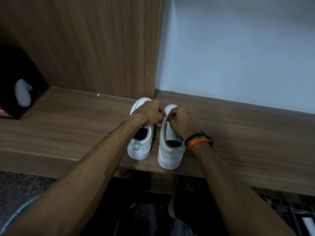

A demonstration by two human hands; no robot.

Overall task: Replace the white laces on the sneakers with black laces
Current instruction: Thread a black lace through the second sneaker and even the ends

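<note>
A brown wood panel (81,45) fills the upper left of the frame, a pale wall (238,48) the upper right. Below them a wooden shelf (68,126) crosses the middle, carrying two white sneakers (167,150) side by side at centre, heels toward the camera. The left hand (150,111) and right hand (183,120) curl over the lace area of the right-side shoe, fingers pinching what seems a white lace, mostly hidden. At far left a black box (15,65) is cut off.

Bare forearms — black band (194,136) and orange thread bracelet (197,143) on right wrist.
</note>
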